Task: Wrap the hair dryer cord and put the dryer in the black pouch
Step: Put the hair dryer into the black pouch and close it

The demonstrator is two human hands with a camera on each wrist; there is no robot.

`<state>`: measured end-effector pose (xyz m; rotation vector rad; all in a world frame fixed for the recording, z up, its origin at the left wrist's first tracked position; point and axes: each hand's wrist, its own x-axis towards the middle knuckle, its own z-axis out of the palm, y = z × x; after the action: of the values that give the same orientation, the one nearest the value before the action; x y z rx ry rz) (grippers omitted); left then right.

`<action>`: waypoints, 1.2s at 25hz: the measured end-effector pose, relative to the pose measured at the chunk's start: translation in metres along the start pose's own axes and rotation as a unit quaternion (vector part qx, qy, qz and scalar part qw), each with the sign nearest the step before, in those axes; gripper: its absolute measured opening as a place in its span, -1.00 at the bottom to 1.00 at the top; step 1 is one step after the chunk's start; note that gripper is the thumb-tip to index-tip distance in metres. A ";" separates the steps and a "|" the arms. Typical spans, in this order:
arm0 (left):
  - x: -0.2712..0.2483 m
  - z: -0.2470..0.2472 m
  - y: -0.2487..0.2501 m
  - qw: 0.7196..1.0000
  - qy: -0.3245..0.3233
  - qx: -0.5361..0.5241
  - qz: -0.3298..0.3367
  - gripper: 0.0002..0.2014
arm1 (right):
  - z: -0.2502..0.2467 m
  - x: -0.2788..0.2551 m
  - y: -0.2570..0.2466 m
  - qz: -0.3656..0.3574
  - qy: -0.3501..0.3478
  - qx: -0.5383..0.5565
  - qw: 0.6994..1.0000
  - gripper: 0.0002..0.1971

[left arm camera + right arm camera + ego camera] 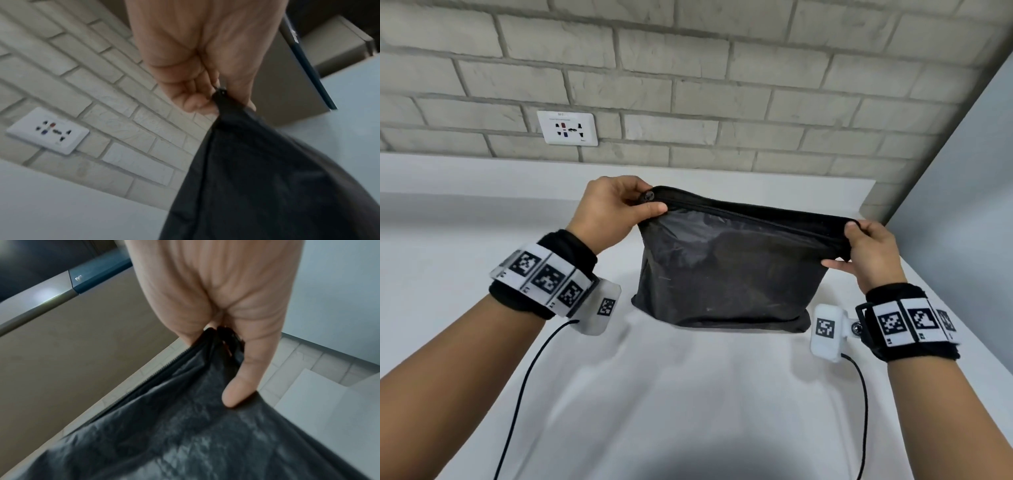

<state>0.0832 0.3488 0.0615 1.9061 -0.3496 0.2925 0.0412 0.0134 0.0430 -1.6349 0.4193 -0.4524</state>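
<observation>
The black pouch point(726, 274) stands upright on the white counter point(448, 260), bulging, with its zipper point(750, 214) drawn along the top. My left hand point(616, 209) pinches the pouch's top left corner at the zipper pull point(647, 196); the left wrist view shows the same pinch of my left hand point(207, 100) on the pouch point(267, 186). My right hand point(866, 250) grips the top right corner, and in the right wrist view its thumb point(240, 386) lies on the pouch point(185, 434). The hair dryer and its cord are hidden.
A grey brick wall point(688, 85) with a white power socket point(567, 128) rises behind the counter. A plain wall point(962, 205) closes the right side. Black cables point(524, 394) hang from both wrist cameras.
</observation>
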 end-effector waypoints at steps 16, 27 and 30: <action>0.008 0.051 0.020 0.891 0.116 -0.438 -0.032 -0.86 | 0.042 -0.037 -0.013 -0.144 0.047 -0.358 0.921 -0.72; 0.001 0.058 0.036 0.946 0.048 -0.308 0.091 -0.78 | 0.129 -0.102 -0.100 -0.375 -0.091 -0.266 0.883 -0.65; 0.000 0.059 0.032 0.955 0.046 -0.275 0.097 -0.73 | 0.131 -0.099 -0.100 -0.349 -0.098 -0.273 0.891 -0.61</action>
<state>0.0728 0.2830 0.0686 1.3080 -0.4989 0.3684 0.0260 0.1866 0.1246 -2.3559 -0.2490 -0.7354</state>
